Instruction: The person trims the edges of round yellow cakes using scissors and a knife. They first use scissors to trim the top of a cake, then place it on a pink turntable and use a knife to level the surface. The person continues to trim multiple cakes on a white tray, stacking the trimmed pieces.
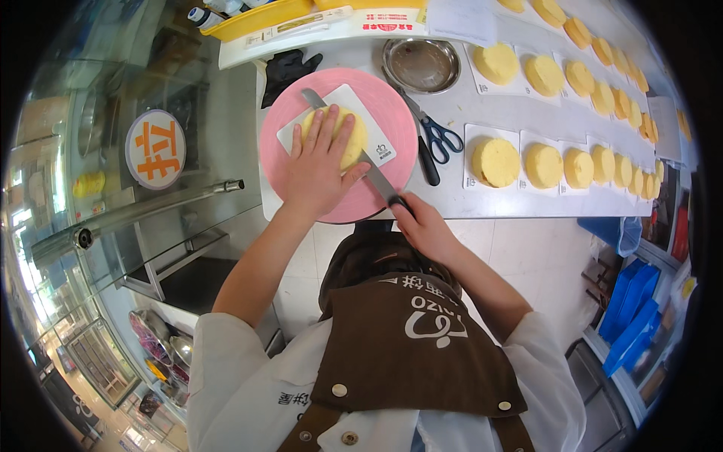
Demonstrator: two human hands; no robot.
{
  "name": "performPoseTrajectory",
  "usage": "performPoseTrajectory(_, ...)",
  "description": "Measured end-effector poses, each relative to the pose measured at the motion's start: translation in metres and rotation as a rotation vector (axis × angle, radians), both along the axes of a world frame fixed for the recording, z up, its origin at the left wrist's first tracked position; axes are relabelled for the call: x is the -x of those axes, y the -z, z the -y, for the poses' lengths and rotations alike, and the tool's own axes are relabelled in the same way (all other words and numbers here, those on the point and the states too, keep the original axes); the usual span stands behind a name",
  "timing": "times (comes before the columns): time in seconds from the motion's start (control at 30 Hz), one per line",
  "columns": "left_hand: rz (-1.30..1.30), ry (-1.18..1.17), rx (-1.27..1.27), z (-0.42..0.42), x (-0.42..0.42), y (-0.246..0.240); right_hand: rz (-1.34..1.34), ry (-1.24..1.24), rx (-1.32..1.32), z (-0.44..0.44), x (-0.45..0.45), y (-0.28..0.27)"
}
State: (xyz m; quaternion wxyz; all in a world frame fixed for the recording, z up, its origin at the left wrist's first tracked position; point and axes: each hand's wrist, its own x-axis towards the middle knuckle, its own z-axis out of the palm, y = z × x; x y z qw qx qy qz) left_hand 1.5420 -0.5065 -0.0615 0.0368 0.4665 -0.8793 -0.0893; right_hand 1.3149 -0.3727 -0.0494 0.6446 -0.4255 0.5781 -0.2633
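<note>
My left hand (321,152) lies flat on top of a round yellow sponge cake (357,135), fingers spread. The cake rests on a square white card (361,110) that bears a printed mark. Beneath the card is a round pink turntable (395,107). In my right hand (421,223) is the black handle of a long cake knife (381,179). Its blade runs diagonally through or under the cake, and the rounded tip shows beyond the far side. My left palm hides the middle of the blade, so its exact height in the cake cannot be told.
Right of the turntable lie blue-handled scissors (440,138) and another black handle (428,161). A round metal pan (422,65) and a black glove (288,70) are behind. Rows of sponge cakes on white cards (496,163) fill the right side. A glass panel (226,135) stands left.
</note>
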Motion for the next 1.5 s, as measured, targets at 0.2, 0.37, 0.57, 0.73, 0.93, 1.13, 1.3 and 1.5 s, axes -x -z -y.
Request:
performPoseTrajectory(0.2,-0.072,-0.037,-0.003,-0.004,0.004,0.0,0.166,0.042,-0.097,-0.017,-0.005,0.016)
performPoseTrajectory(0.37,-0.064,-0.04,-0.02,-0.001,0.004,-0.002,0.246,0.022,-0.03,-0.015,-0.007,0.019)
performPoseTrajectory(0.57,-0.114,-0.046,0.005,-0.002,0.008,0.0,0.221,-0.032,-0.176,-0.009,-0.017,0.007)
performPoseTrajectory(0.73,-0.129,-0.02,-0.018,0.001,0.006,-0.003,0.185,-0.05,-0.116,0.002,-0.022,0.0)
performPoseTrajectory(0.93,-0.144,-0.058,-0.008,-0.001,0.009,0.001,0.035,-0.131,-0.218,-0.002,-0.025,-0.011)
performPoseTrajectory(1.13,-0.179,-0.012,-0.029,0.004,0.004,-0.018,0.037,-0.259,0.213,0.004,-0.036,0.02)
performPoseTrajectory(1.3,-0.997,-0.411,-0.143,0.01,-0.036,-0.014,-0.195,-0.131,-0.031,-0.077,0.039,0.014)
performPoseTrajectory(1.5,-1.198,-0.562,-0.209,0.0,-0.005,0.033,0.033,0.24,-0.046,-0.053,0.02,0.052)
